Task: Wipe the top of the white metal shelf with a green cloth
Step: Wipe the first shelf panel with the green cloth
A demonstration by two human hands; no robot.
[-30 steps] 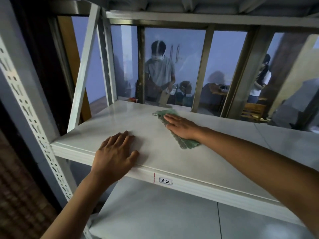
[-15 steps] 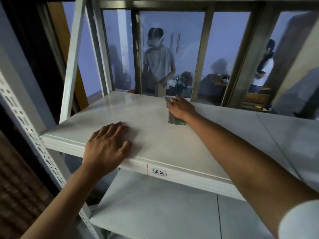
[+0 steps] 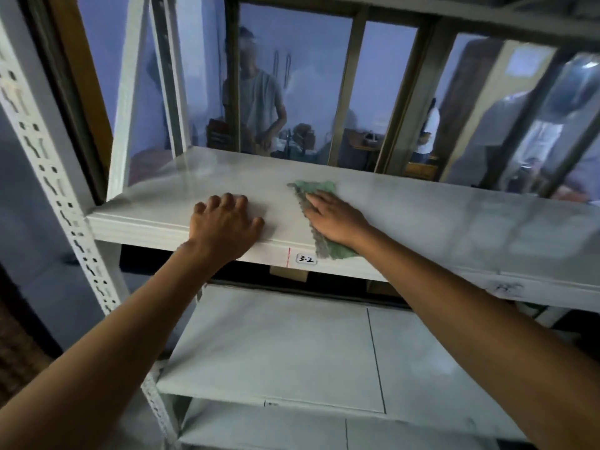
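The white metal shelf (image 3: 438, 219) runs across the middle of the head view, its front lip labelled "3-2". A green cloth (image 3: 316, 190) lies flat on it, stretching from mid-depth to the front edge. My right hand (image 3: 334, 219) presses flat on the cloth with straight fingers, covering its middle. My left hand (image 3: 224, 225) rests palm-down on the shelf's front edge to the left of the cloth, with its fingertips slightly bent.
A perforated white upright (image 3: 55, 190) stands at the left and a slanted brace (image 3: 128, 102) behind it. Lower shelves (image 3: 276, 345) sit below. Behind the shelf is a window (image 3: 292, 86) with people beyond the glass.
My right hand has pulled the cloth from the back of the shelf toward the front edge, and the cloth is spread longer. My left hand has stayed on the front edge.
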